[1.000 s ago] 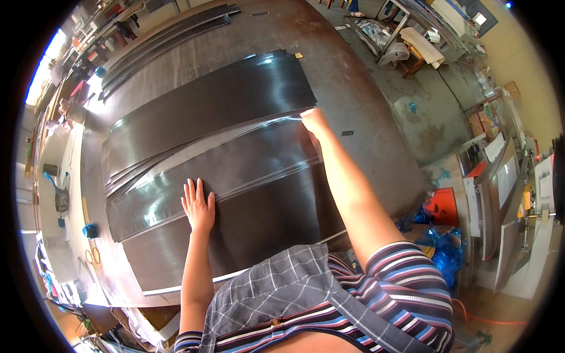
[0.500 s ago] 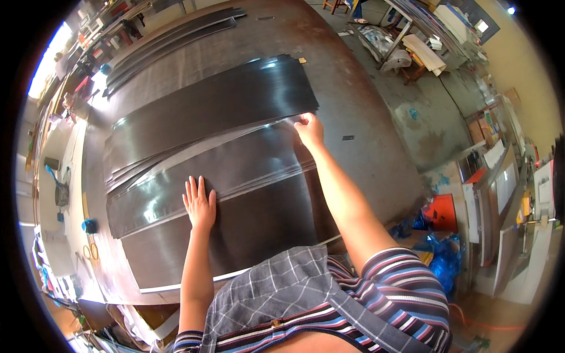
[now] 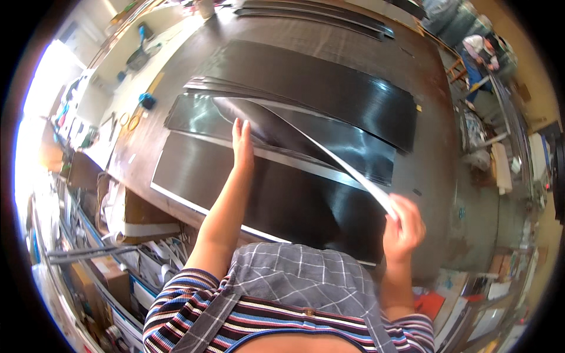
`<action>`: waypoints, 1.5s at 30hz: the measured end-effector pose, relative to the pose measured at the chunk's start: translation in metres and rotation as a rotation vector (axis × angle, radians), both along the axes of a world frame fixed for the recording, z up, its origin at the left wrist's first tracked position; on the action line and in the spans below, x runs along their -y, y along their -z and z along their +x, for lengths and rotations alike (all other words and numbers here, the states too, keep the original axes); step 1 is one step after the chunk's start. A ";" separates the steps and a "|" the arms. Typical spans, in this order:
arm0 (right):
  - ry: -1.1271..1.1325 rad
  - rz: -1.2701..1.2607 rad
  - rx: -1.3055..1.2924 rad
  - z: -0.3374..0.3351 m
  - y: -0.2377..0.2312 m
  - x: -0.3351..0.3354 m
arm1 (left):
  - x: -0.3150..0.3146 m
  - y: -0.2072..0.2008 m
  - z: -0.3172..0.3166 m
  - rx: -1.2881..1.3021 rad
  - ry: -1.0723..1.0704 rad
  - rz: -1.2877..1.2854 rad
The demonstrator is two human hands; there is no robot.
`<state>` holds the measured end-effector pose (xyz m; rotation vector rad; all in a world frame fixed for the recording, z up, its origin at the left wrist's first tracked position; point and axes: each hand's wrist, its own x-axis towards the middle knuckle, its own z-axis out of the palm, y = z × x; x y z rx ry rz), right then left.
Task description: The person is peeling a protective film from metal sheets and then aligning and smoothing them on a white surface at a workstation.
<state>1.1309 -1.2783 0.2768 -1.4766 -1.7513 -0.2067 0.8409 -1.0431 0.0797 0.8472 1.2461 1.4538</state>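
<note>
The right hand (image 3: pixel 403 226) is pinching the near end of a thin dark film (image 3: pixel 306 138), fingers clenched on its edge, and is lifting it up and back so that it is arching off the sheet (image 3: pixel 282 194) beneath. The left hand (image 3: pixel 242 141) is lying flat and released, palm down, fingers spread, pressing the sheet to the surface (image 3: pixel 435 147), apparently so that it is not rising with the film. The film's far end is still adhering near the sheet's left end. A second dark sheet (image 3: pixel 329 88) is lying just beyond. Compared with half a second earlier, the right hand is now nearer the body, and the film is lifted instead of lying flat.
</note>
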 end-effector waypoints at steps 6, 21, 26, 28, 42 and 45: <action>0.072 -0.115 -0.384 0.015 0.042 0.069 | 0.006 -0.010 -0.074 0.588 -0.024 -0.004; 0.427 -0.469 -0.513 0.120 0.195 0.067 | 0.023 0.089 -0.194 0.466 -0.033 -0.308; 0.696 -0.495 -0.126 0.116 0.198 0.044 | 0.048 0.104 -0.208 0.834 0.015 -0.530; 0.625 -0.517 -0.153 0.083 0.185 0.010 | 0.069 0.078 -0.185 0.884 0.002 -0.497; -0.409 -1.516 -0.222 0.030 0.173 -0.164 | 0.129 0.027 -0.111 -0.472 -0.346 -0.277; -0.438 -1.471 -0.205 0.019 0.167 -0.159 | 0.151 0.026 -0.126 -1.241 -0.295 -0.066</action>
